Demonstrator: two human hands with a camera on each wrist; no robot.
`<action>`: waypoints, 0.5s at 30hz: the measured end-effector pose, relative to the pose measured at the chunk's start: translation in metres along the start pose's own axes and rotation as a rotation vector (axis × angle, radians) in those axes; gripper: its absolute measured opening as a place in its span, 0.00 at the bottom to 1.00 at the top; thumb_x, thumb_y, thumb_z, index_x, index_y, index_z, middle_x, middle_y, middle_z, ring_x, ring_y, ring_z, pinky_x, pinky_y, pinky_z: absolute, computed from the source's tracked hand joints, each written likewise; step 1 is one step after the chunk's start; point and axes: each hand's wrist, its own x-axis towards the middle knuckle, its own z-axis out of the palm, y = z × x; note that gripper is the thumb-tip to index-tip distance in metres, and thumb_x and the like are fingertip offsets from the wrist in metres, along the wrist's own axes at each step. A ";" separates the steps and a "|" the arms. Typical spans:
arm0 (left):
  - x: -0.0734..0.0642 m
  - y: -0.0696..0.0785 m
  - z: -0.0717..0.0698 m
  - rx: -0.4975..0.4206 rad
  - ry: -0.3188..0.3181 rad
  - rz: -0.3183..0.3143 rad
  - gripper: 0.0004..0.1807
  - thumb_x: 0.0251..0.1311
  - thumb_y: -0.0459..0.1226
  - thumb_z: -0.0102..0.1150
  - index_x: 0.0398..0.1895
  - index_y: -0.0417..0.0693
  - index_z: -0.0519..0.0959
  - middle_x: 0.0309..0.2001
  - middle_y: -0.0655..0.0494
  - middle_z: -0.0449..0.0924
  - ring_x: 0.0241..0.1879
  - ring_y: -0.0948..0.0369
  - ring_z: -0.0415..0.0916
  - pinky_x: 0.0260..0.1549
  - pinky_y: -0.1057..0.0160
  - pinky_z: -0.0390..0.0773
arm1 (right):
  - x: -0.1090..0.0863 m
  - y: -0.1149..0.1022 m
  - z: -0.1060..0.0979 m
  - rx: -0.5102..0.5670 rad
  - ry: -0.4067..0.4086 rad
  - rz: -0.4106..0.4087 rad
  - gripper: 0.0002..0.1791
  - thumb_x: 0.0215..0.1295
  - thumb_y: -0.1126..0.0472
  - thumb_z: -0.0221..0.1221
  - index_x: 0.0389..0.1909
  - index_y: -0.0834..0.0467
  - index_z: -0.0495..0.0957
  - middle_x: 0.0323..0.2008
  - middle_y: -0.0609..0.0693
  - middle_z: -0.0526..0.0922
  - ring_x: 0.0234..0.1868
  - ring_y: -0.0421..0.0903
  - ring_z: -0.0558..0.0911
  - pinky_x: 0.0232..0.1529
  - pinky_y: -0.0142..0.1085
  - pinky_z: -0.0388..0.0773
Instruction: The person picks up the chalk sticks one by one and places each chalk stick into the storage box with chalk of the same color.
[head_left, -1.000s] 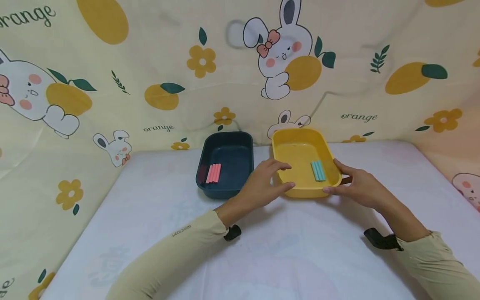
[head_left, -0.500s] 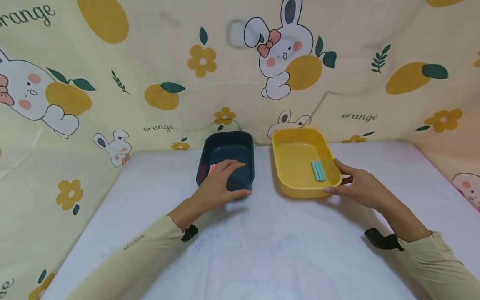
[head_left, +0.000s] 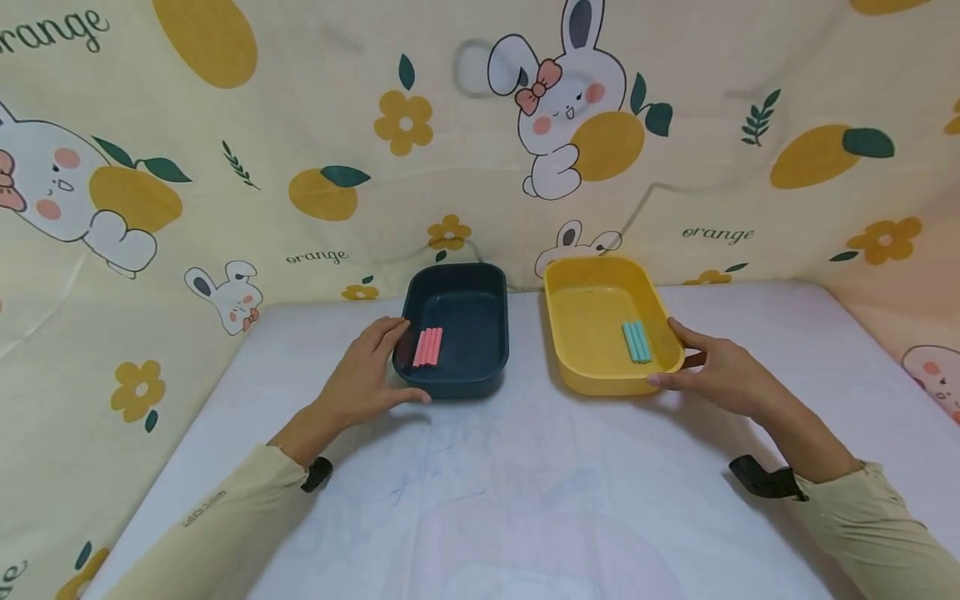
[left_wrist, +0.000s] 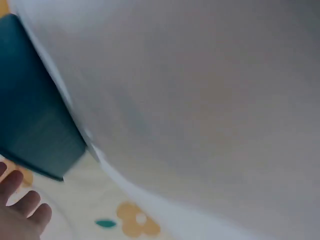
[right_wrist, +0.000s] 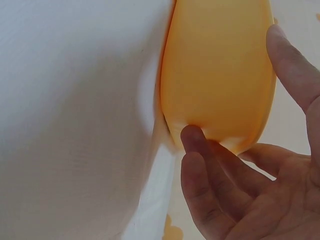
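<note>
A dark blue tray [head_left: 461, 312] stands on the left with several short pink sticks [head_left: 427, 347], like chalk, lying near its left wall. My left hand [head_left: 363, 375] is at this tray's left front corner, fingertips by the left rim and thumb stretched along the front. In the left wrist view the fingers [left_wrist: 26, 204] show close to the blue wall. To the right is a yellow tray [head_left: 600, 312] holding short teal sticks [head_left: 637, 342]. My right hand [head_left: 720, 375] grips its right front corner, thumb on the front and fingertips [right_wrist: 192, 137] against the side wall.
A white cloth [head_left: 480, 492] covers the table under both trays. Behind them rises a cream curtain [head_left: 450, 183] printed with rabbits, oranges and flowers. A narrow gap separates the two trays.
My left hand has moved left, from the yellow tray's left edge across the blue tray to its left front corner. The right hand and both trays have stayed in place.
</note>
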 end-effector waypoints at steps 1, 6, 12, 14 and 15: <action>0.000 -0.003 -0.001 0.030 -0.002 -0.006 0.65 0.41 0.66 0.72 0.77 0.44 0.54 0.76 0.44 0.55 0.77 0.47 0.49 0.75 0.41 0.56 | 0.000 0.000 0.000 0.000 0.002 -0.001 0.62 0.56 0.31 0.64 0.79 0.58 0.41 0.69 0.70 0.65 0.60 0.64 0.75 0.49 0.52 0.79; -0.005 -0.011 -0.001 0.111 -0.047 -0.069 0.67 0.44 0.70 0.65 0.79 0.41 0.48 0.79 0.43 0.49 0.79 0.44 0.42 0.76 0.39 0.48 | 0.002 0.003 0.001 -0.018 -0.003 -0.009 0.62 0.57 0.30 0.63 0.79 0.57 0.41 0.67 0.71 0.68 0.59 0.64 0.76 0.49 0.53 0.80; -0.010 -0.016 0.001 0.117 -0.035 -0.105 0.65 0.46 0.71 0.62 0.79 0.43 0.48 0.79 0.43 0.49 0.78 0.44 0.42 0.76 0.38 0.46 | 0.002 0.004 -0.003 -0.149 0.006 -0.071 0.58 0.61 0.28 0.57 0.80 0.55 0.43 0.66 0.69 0.70 0.60 0.66 0.74 0.51 0.63 0.77; -0.011 -0.016 0.001 0.117 -0.029 -0.115 0.65 0.46 0.71 0.62 0.79 0.43 0.49 0.78 0.43 0.49 0.78 0.43 0.43 0.76 0.37 0.47 | 0.002 0.004 -0.007 -0.214 0.050 -0.099 0.53 0.65 0.29 0.52 0.80 0.54 0.44 0.67 0.69 0.68 0.63 0.68 0.71 0.53 0.68 0.73; -0.012 -0.016 0.001 0.116 -0.028 -0.123 0.65 0.46 0.72 0.61 0.79 0.43 0.49 0.78 0.43 0.49 0.78 0.43 0.43 0.76 0.37 0.47 | 0.002 0.005 -0.009 -0.246 0.088 -0.115 0.50 0.67 0.29 0.50 0.80 0.52 0.45 0.69 0.68 0.67 0.65 0.69 0.69 0.55 0.70 0.70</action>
